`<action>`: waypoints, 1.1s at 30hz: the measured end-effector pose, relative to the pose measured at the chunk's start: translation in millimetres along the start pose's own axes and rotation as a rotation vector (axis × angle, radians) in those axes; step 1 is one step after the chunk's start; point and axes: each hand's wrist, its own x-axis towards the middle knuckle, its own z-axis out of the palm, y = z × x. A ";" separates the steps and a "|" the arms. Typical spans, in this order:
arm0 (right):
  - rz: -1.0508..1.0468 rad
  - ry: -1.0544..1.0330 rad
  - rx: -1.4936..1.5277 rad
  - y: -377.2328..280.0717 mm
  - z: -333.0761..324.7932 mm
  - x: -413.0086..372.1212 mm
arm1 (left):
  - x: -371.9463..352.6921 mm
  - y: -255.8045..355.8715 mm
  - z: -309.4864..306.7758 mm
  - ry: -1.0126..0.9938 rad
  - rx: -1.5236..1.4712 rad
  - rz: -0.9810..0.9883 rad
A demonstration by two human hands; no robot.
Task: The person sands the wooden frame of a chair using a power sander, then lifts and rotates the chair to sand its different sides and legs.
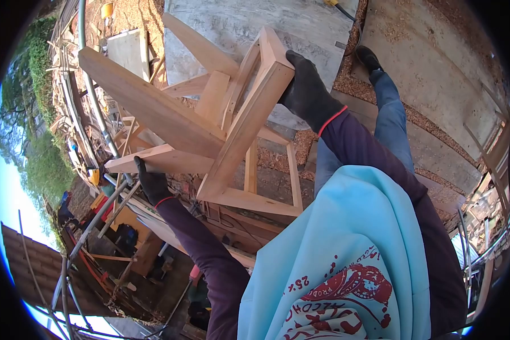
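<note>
A bare wooden chair frame (249,110) is held up in front of me, tilted, with its long tapered pieces pointing to the upper left. My right hand (311,93), in a black glove with a red cuff edge, is closed around the upper right corner of the frame. Lower on the left, my left hand (153,184), gloved the same way, grips a shorter wooden piece of the frame from below. Its thumb lies along the near face, and the other fingers are partly hidden. A light blue cloth (345,238) with red print hangs over my chest.
A grey-stained board (300,28) lies beyond the frame, with wood shavings (153,17) around it. A metal pipe (90,85) runs along the left, near a yellow tool (93,175). Planks (425,136) cover the ground at right, by a leg in jeans (392,113).
</note>
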 end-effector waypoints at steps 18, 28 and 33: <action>0.032 -0.042 -0.057 -7.7 -11.9 -4.3 | 6.7 -9.7 -22.6 -0.005 -0.052 -0.079; -0.002 -0.009 -0.137 -9.3 -18.1 -1.3 | -5.1 -6.9 -15.5 -0.007 -0.049 -0.084; -0.017 0.033 -0.144 -6.0 -8.0 1.3 | 1.1 -0.6 -10.1 0.004 -0.028 -0.063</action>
